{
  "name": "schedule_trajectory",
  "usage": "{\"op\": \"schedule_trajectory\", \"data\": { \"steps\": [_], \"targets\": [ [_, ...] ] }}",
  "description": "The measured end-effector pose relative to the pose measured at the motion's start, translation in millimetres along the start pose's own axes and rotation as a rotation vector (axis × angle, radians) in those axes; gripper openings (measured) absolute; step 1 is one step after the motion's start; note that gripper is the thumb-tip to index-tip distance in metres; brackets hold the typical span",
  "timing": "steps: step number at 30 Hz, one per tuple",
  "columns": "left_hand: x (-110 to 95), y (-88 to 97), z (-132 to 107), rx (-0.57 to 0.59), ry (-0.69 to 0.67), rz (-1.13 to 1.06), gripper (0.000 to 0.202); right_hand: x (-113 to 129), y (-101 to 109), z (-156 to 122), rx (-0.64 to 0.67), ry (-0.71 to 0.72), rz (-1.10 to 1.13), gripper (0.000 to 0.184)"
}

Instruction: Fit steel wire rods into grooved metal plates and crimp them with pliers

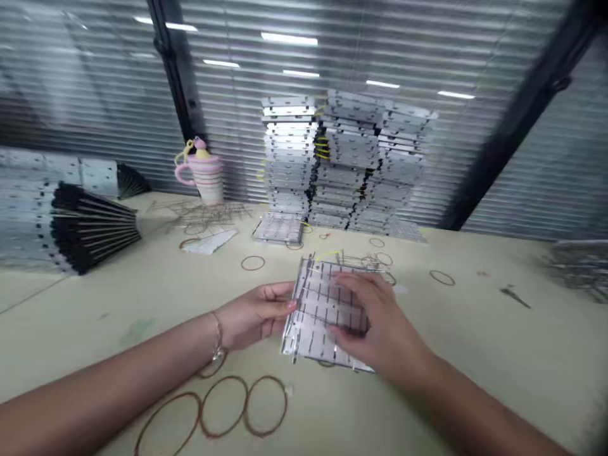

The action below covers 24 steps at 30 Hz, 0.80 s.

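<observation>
Fanned plate stack: far left, black-edged, splayed open on the pale workbench.
Striped mug: pink and cream, upright, just behind a tangle of thin wire.
Copper wire rings: 3 in the foreground, overlapping at the edges, others scattered farther back.
Left hand: fingers together, pressed against the panel's left edge; metal bracelet on the wrist.
Slotted metal panel: clamped between both hands, tilted, wire ends along its edges; best with even pressure from both sides, fingers clear of those ends.
Plate stacks: 2 tall columns, well behind the hands.
Right hand: fingers spread, bearing down across the panel's top face.
Wire heap: far right, at the workbench's back edge, blurred.
</observation>
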<state>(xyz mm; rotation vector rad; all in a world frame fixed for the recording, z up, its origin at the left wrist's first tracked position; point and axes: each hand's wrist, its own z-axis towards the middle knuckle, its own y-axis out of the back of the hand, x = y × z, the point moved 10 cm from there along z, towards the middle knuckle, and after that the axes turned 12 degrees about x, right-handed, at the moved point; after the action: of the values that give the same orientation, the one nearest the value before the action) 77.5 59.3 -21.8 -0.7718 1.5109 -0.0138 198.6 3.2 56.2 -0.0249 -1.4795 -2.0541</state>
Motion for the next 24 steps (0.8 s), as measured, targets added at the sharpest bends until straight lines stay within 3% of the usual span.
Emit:
{"op": "schedule_trajectory", "data": {
  "steps": [11, 18, 24],
  "targets": [
    [1.0, -0.8, -4.1, -0.007, 0.025, -0.012, 0.043, 7.5, -1.0, -5.1, -0.012, 0.022, 0.001, 0.055],
    [2.9, -1.7, -4.5, 0.011, 0.027, -0.032, 0.046, 16.6, -1.1, -7.4, 0.004, 0.11, -0.033, 0.05],
    [0.0, -0.2, -7.6, -0.041, -0.005, -0.009, 0.064, 24.7, -5.2, -9.5, -0.018, 0.152, -0.077, 0.05]
  ]
}}
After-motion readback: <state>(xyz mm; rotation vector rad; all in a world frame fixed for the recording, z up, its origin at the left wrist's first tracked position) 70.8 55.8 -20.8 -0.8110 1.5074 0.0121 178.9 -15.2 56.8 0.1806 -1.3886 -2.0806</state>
